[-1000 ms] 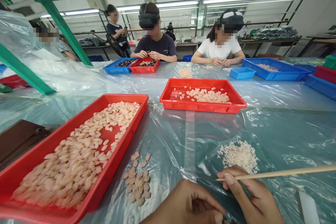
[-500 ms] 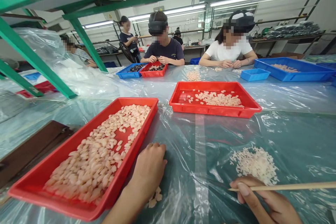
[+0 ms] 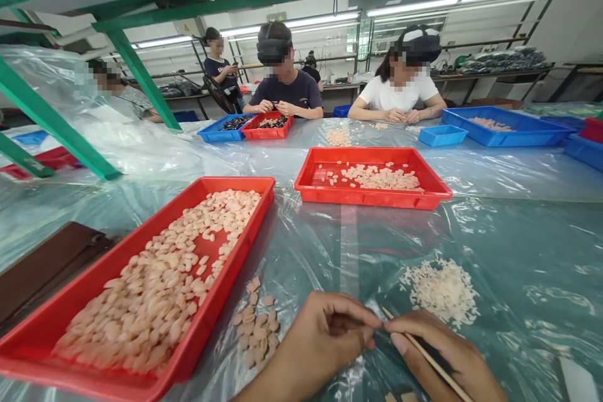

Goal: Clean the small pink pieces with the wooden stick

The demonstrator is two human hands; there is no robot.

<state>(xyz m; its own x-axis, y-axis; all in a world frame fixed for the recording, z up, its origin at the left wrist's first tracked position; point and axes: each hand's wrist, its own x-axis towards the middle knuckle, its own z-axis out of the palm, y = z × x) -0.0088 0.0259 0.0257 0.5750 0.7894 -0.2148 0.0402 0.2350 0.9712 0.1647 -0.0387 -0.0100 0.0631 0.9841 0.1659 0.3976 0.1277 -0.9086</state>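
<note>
Gripped in right hand (image 3: pixel 446 342), lower right of the frame: wooden stick (image 3: pixel 438 367), slender, pinched between thumb and fingers, point tilted up and left. Left hand (image 3: pixel 323 330), lower centre: thumb and fingertips brought together, just beside stick's point; impossible to say whether around anything.

Lower centre-left: flat pieces (image 3: pixel 259 333), loose. Left: red tray (image 3: pixel 214 295) of pale pieces (image 3: pixel 155 289). Right of centre, beyond right hand: white slivers (image 3: pixel 443 292), heaped.

Step in hand, by judgement: close two-handed fingertip work. Next move: apparently calls for steady left pinch, fine stick control.
</note>
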